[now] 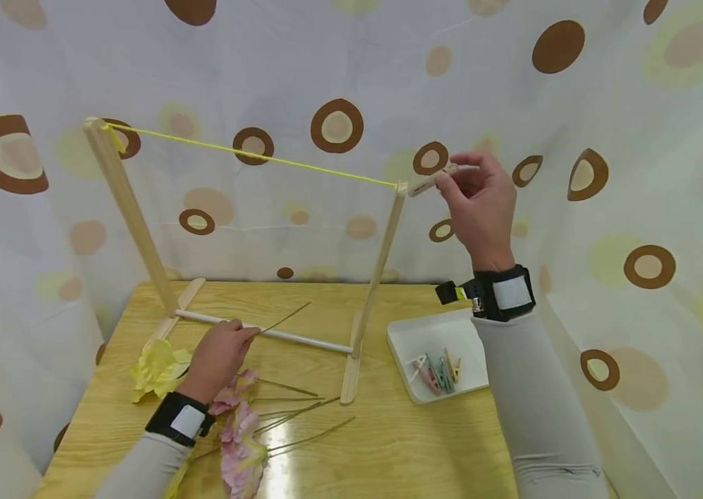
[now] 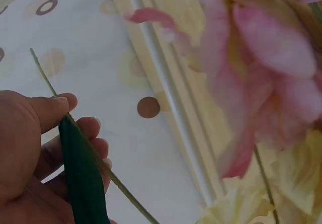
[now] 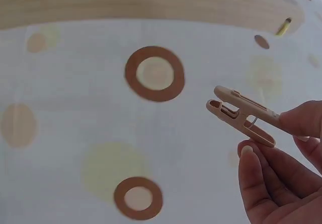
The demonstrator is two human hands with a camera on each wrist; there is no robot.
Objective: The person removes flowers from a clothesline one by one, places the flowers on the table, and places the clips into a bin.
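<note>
My left hand [image 1: 223, 357] pinches the thin stem [image 1: 287, 317] of an artificial flower, whose bare end points up and right. A long green leaf [image 2: 83, 173] hangs from the stem under the thumb in the left wrist view. A yellow flower head [image 1: 158, 371] shows just left of that hand. My right hand [image 1: 482, 201] is raised and holds a beige clothespin [image 3: 244, 116] between thumb and fingers by its handle end. The clothespin's nose is near the top of the right wooden post [image 1: 382, 263], where a yellow string [image 1: 251, 156] ends.
The string runs taut to the left wooden post [image 1: 133, 215]; a white rod [image 1: 301, 338] joins the posts low down. Pink flowers [image 1: 242, 443] with long stems lie on the wooden table [image 1: 426, 443]. A white tray [image 1: 404, 339] at right holds several clothespins [image 1: 441, 374].
</note>
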